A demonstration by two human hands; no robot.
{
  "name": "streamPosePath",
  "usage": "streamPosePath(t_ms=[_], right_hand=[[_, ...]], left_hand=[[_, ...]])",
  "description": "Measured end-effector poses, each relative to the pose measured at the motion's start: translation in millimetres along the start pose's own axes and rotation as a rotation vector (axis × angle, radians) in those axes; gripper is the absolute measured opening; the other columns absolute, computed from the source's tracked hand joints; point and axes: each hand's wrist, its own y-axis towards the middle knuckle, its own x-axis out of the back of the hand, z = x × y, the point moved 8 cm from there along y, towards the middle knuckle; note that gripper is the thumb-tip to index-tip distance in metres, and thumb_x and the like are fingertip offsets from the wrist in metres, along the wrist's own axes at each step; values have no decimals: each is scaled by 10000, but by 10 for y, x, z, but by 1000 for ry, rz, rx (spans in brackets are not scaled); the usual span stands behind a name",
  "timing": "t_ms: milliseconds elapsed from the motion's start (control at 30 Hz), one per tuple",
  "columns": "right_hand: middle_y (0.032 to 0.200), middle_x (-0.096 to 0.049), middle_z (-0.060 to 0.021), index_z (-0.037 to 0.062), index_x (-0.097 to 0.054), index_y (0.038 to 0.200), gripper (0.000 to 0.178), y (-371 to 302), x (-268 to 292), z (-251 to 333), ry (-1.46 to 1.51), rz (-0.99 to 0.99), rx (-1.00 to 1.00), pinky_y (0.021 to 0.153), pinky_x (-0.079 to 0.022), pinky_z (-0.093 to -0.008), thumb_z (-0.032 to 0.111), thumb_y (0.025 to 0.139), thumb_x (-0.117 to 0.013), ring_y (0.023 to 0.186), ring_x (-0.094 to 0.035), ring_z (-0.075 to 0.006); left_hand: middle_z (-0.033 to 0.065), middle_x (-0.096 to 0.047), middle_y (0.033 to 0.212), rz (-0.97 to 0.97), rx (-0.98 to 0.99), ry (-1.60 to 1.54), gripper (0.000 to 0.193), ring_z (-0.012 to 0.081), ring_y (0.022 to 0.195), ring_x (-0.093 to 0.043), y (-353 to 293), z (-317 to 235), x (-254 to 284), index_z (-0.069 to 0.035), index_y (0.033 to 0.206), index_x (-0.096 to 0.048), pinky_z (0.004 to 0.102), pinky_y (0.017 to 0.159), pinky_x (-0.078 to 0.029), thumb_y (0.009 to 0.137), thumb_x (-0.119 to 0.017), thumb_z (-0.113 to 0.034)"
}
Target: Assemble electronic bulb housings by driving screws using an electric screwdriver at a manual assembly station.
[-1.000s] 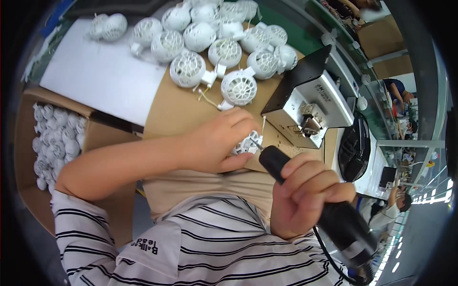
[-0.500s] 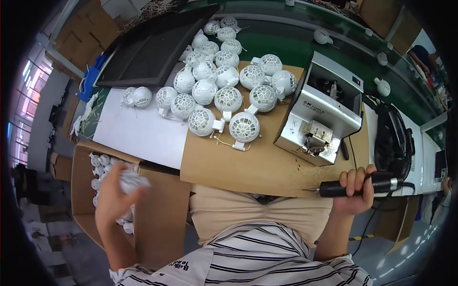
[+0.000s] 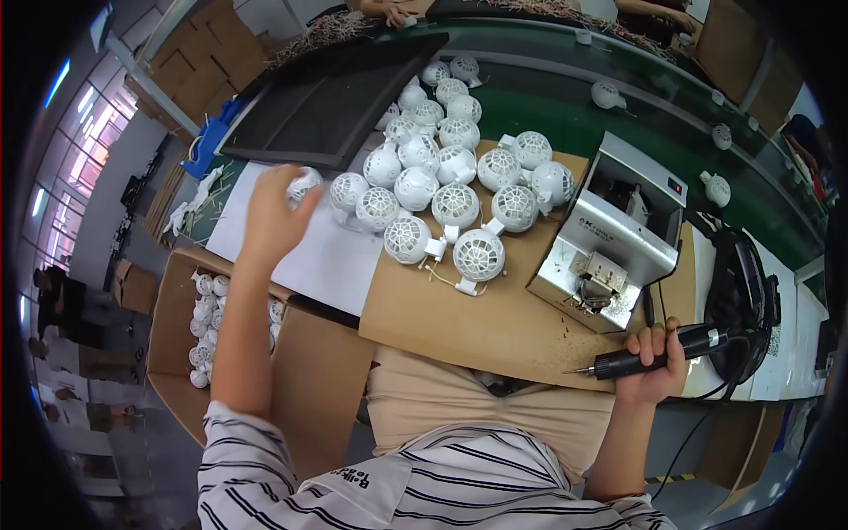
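My left hand (image 3: pixel 276 216) reaches over the white sheet at the left of the bench. Its fingers and thumb are curled round a white ball-shaped housing (image 3: pixel 306 183) with a latticed face, partly hidden by the hand. Several more such housings (image 3: pixel 415 188) stand grouped to the right of it, some with short wires. In my right hand (image 3: pixel 654 367) is a black electric screwdriver (image 3: pixel 623 363), held level near the bench's front edge with its bit pointing left. A cord runs from its rear end.
A cardboard box (image 3: pixel 168 353) at the lower left holds several white housings. A silver machine (image 3: pixel 609 234) stands on the brown board (image 3: pixel 442 318). Behind lie a black framed panel (image 3: pixel 336 102) and a green conveyor (image 3: pixel 565 115) with scattered housings. Other people's hands (image 3: pixel 389 12) show across it.
My left hand, blurred with a white housing over the cardboard box before, has moved up to a housing on the bench. My right hand still holds the screwdriver. The view has shifted slightly.
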Motion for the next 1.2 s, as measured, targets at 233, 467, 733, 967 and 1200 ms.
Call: streamPosePath(t_ms=[233, 467, 733, 967, 1200], right_hand=[[697, -432, 10, 61, -493, 1158, 170, 26, 11, -19, 45, 6, 8, 606, -429, -282, 111, 1001, -455, 562, -429, -87], [702, -436, 3, 70, -485, 1170, 169, -21, 26, 0, 33, -5, 4, 608, -433, -279, 113, 1009, -457, 558, -434, -91], [709, -438, 1, 72, -465, 1181, 174, 12, -20, -71, 49, 31, -27, 607, -430, -275, 111, 1012, -457, 556, -437, -87], [709, -426, 4, 74, -455, 1183, 173, -30, 17, 14, 47, 53, -4, 596, -414, -264, 111, 1014, -452, 545, -417, -74], [708, -419, 7, 74, -455, 1183, 172, -26, 11, -10, 4, 27, -5, 593, -408, -254, 113, 1015, -448, 544, -411, -72]], left_hand=[[154, -693, 910, 394, 290, 131, 368, 317, 816, -649, 804, 297, -880, 6, 958, -655, 382, 765, -514, 879, -679, -353], [176, -669, 786, -35, 122, 75, 272, 349, 687, -621, 1236, 360, -97, 24, 876, -615, 412, 674, -509, 885, -657, -245], [188, -629, 798, -104, -155, 293, 230, 399, 700, -590, 1385, 296, -11, -5, 827, -551, 455, 663, -487, 840, -657, -209], [165, -593, 788, -39, -142, 242, 237, 365, 701, -575, 985, -237, -313, -13, 824, -513, 428, 676, -481, 842, -662, -196], [171, -605, 799, 130, 24, 210, 235, 361, 718, -589, 789, -78, -404, -5, 838, -529, 419, 692, -490, 880, -650, -202]])
